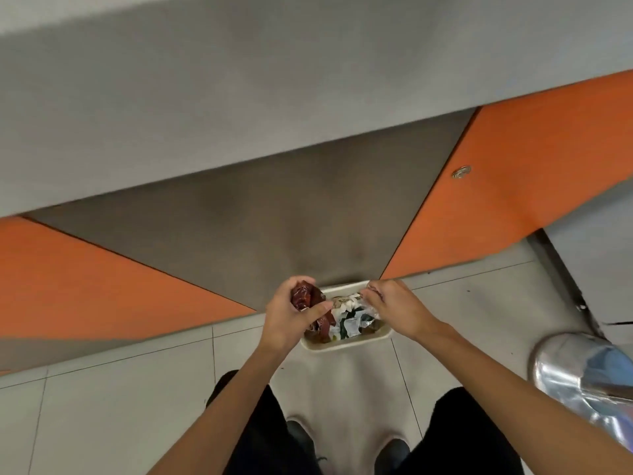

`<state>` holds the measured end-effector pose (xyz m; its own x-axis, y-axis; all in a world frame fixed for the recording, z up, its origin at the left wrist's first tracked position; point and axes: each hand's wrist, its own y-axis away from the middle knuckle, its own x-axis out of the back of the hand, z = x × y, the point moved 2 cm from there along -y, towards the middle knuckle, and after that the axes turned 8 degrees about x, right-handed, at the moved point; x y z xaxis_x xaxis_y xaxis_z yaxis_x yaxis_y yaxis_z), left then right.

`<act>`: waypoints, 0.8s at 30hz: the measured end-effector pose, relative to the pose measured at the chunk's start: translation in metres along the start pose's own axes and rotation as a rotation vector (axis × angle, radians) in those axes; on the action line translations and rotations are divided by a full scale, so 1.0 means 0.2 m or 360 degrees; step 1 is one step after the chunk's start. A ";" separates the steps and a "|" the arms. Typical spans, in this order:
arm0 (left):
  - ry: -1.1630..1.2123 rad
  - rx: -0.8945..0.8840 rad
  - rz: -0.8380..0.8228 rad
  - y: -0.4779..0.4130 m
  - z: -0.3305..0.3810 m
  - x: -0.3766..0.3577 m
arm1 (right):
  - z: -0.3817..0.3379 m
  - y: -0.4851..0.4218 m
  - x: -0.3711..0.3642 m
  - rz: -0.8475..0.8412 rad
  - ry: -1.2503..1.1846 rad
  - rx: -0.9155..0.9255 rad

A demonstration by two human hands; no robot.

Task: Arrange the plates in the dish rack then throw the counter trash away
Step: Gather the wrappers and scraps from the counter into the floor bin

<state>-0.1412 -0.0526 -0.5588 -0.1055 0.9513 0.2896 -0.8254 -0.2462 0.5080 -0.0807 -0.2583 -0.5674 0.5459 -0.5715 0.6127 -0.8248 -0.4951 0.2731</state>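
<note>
Over tiled floor [137, 389], my left hand [291, 317] gripped a red wrapper [303, 296] above the bin [346, 347]; right hand [394, 306] pinched clear plastic [372, 317].

Wrappers [352, 323] lie in the bin [346, 346], which stands on the floor [120, 389] before the cabinet [239, 217].

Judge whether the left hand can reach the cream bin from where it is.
Probably yes: the left hand, gripping a red wrapper, is right above the open top of the cream bin, with nothing between them.
</note>
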 end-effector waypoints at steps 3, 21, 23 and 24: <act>-0.0211 -0.0155 -0.0121 -0.20 -0.21 -0.12 | 0.23 -0.13 -0.17 0.0043 0.0063 0.0034; -0.0822 -0.0649 -0.0602 -0.69 -0.66 -0.33 | 0.76 -0.33 -0.66 0.0299 0.0039 0.0347; -0.0956 -0.0712 -0.0633 -0.70 -0.68 -0.36 | 0.78 -0.35 -0.66 0.0398 0.0085 0.0353; -0.1032 -0.0734 -0.0638 -0.71 -0.70 -0.36 | 0.79 -0.36 -0.65 0.0433 0.0096 0.0334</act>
<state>-0.0941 -0.0611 -0.7650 0.4582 0.6236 0.6334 -0.8888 0.3146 0.3333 -0.0703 -0.2514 -0.7839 0.2953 -0.6645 0.6864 -0.8873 -0.4572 -0.0609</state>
